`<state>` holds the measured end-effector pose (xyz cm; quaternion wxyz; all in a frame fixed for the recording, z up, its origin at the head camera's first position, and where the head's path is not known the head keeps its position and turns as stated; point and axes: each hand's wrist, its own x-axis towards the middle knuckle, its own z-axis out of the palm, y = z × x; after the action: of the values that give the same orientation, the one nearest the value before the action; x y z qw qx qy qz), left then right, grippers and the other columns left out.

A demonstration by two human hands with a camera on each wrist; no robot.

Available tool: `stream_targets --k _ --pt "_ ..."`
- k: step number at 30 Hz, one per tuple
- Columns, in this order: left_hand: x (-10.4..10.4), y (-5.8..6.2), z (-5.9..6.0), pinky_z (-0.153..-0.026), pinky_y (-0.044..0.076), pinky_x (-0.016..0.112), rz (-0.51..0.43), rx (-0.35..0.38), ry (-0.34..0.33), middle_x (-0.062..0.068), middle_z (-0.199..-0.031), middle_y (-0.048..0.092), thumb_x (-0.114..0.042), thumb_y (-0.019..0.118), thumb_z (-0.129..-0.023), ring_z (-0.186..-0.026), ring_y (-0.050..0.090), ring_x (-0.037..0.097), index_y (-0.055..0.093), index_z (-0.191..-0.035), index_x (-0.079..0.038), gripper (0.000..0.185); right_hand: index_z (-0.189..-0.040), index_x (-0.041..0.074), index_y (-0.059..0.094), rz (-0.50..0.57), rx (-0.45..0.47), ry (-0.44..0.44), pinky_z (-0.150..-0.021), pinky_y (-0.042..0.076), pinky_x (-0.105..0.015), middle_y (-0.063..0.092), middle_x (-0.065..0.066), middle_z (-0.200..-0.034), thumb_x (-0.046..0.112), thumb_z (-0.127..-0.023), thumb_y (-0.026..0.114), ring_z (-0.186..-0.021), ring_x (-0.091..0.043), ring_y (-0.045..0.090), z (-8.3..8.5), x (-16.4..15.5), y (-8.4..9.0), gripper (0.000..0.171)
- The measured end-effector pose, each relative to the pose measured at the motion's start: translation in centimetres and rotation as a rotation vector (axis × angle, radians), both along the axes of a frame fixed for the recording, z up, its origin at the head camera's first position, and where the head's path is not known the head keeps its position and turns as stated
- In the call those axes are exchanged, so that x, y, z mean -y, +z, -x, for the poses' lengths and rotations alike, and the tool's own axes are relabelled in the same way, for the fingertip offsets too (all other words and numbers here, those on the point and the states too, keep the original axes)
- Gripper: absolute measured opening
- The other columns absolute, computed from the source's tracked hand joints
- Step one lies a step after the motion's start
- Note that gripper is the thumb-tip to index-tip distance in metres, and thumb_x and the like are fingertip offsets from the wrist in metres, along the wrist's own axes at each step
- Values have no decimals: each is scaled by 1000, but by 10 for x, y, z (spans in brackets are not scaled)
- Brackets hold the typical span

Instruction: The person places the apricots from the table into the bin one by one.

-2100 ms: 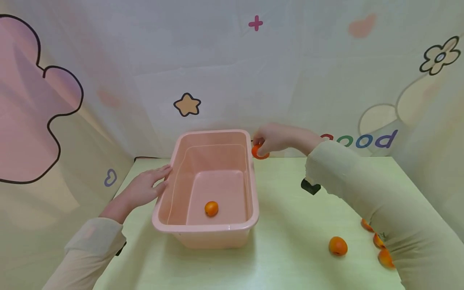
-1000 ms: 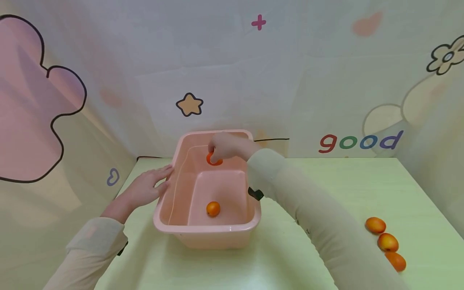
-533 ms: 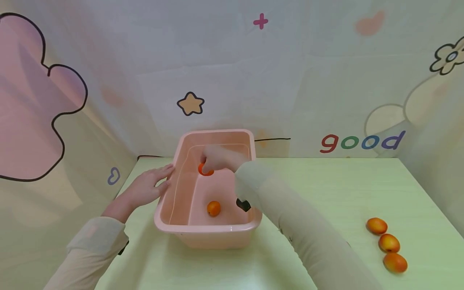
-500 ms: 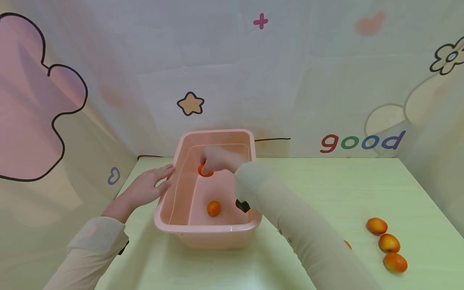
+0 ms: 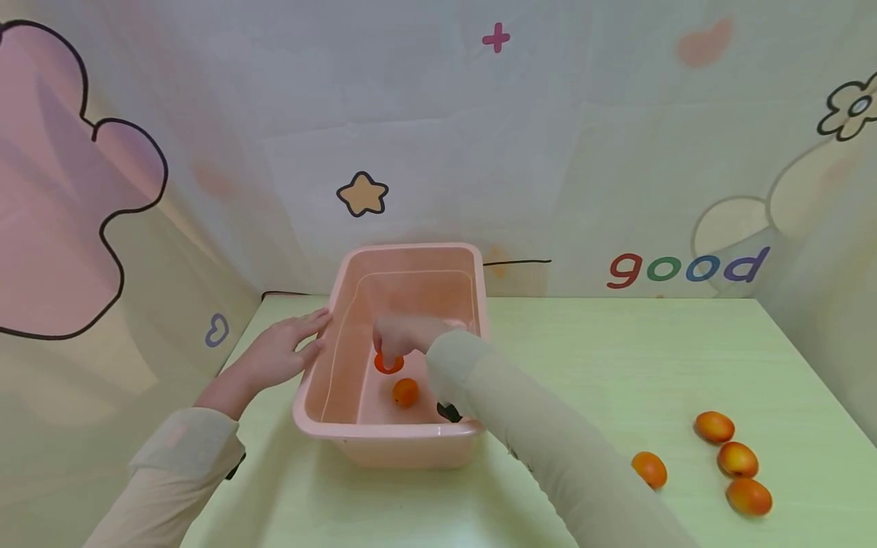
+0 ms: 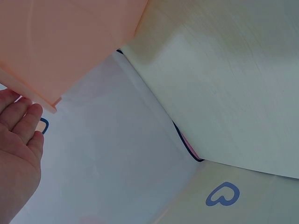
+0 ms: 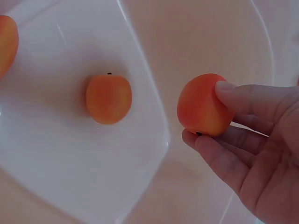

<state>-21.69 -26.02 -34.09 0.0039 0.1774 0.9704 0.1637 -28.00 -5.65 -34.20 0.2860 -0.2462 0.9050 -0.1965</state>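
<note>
Apricot (image 7: 204,105) is pinched between thumb and fingertips (image 7: 233,89) of the right hand (image 5: 404,336), low inside the pink tub (image 5: 327,364), near a second apricot (image 5: 406,392) on the floor. The sleeve hides the tub's right wall. Left hand (image 5: 282,353) rests flat, fingers straight, against the tub's outer wall.

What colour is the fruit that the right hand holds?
Orange-red, fading to lighter orange; the fruit in the right hand shows best in the right wrist view.
</note>
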Motion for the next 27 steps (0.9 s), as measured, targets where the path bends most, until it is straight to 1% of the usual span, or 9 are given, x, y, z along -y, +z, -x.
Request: stream_targets --k 2,3,5,9,12,16,22,23,27 --pt "0 1 0 -97 27 60 -6 9 7 13 -142 31 -25 44 -91 -124 33 42 33 -136 -8 49 -74 11 59 8 51 2 -57 40 -27 49 0 -69 2 -71 63 -72 -18 46 -1 1 -2 10" --pt "-1 1 0 -97 27 60 -7 11 8 14 -142 31 -24 44 -91 -124 33 42 33 -136 -8 49 -75 12 59 6 54 8 -58 41 -27 50 0 -69 2 -71 63 -74 -18 47 -2 1 -2 11" --pt "-1 2 0 -97 27 60 -6 12 10 13 -142 31 -24 44 -91 -124 33 42 33 -136 -8 49 -74 10 58 -1 35 73 -56 41 -26 49 -1 -68 1 -72 60 -71 -18 47 -4 2 -3 9" --pt "-1 2 0 -97 27 60 -5 19 15 13 -142 30 -23 44 -91 -124 33 42 33 -137 -9 49 -80 14 60 -5 59 85 -63 45 -27 56 1 -76 4 -72 62 -76 -17 51 -8 2 -1 13" --pt "-1 2 0 -97 27 60 -10 25 19 13 -142 30 -25 44 -92 -125 32 42 32 -137 -10 49 -85 16 61 4 101 53 -68 46 -30 60 2 -84 6 -71 65 -85 -20 52 -11 1 0 18" --pt "0 2 0 -98 27 59 -1 8 9 14 -142 31 -24 44 -92 -124 33 42 34 -136 -8 48 -86 17 62 7 121 48 -71 47 -32 61 2 -86 6 -71 67 -92 -24 53 -14 0 -1 19" --pt "0 2 0 -100 26 57 17 -24 -17 16 -140 33 -21 44 -92 -123 35 41 36 -134 -5 46 -87 16 63 35 197 -24 -76 47 -39 61 1 -87 6 -71 67 -93 -25 52 -21 -1 -3 19" --pt "0 2 0 -100 26 57 16 -26 -17 16 -140 33 -20 44 -92 -123 35 41 36 -134 -5 46 -88 15 62 38 201 -19 -77 47 -39 61 0 -88 6 -71 66 -94 -25 52 -22 -2 -3 20" --pt "0 1 -1 -99 27 57 9 -22 -14 16 -140 34 -21 44 -92 -123 35 41 36 -134 -5 47 -88 21 60 45 217 -42 -74 47 -40 58 2 -91 11 -69 69 -97 -25 50 -22 -3 -1 22"
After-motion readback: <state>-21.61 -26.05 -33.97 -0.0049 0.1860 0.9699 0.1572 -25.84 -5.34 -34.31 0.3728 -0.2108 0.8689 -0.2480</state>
